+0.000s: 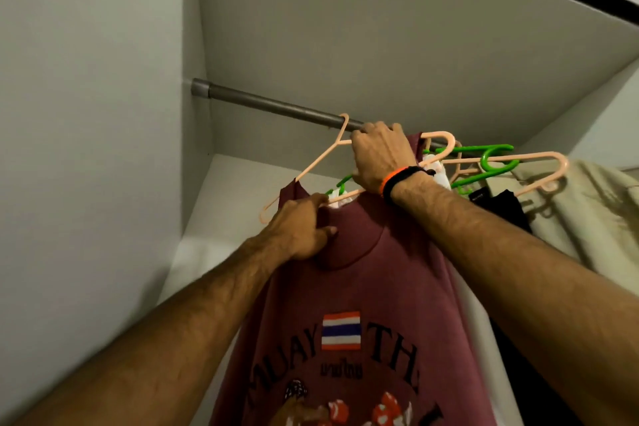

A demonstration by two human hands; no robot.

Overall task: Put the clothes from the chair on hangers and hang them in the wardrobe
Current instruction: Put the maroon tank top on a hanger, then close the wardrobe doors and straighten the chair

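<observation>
A maroon sleeveless shirt (pixel 359 287) with a flag print hangs on a peach hanger (pixel 313 166) whose hook sits on the grey wardrobe rail (pixel 262 103). My right hand (pixel 380 157), with a black and orange wristband, grips the hanger just below its hook. My left hand (pixel 301 226) pinches the shirt's fabric at the neckline, near the left shoulder strap. The shirt's lower part runs out of view.
Further right on the rail hang green hangers (pixel 484 162) and another peach hanger (pixel 532 166), with a beige garment (pixel 587 214), a black one (pixel 501 207) and a white one (pixel 437 169). White wardrobe walls close in on the left and above.
</observation>
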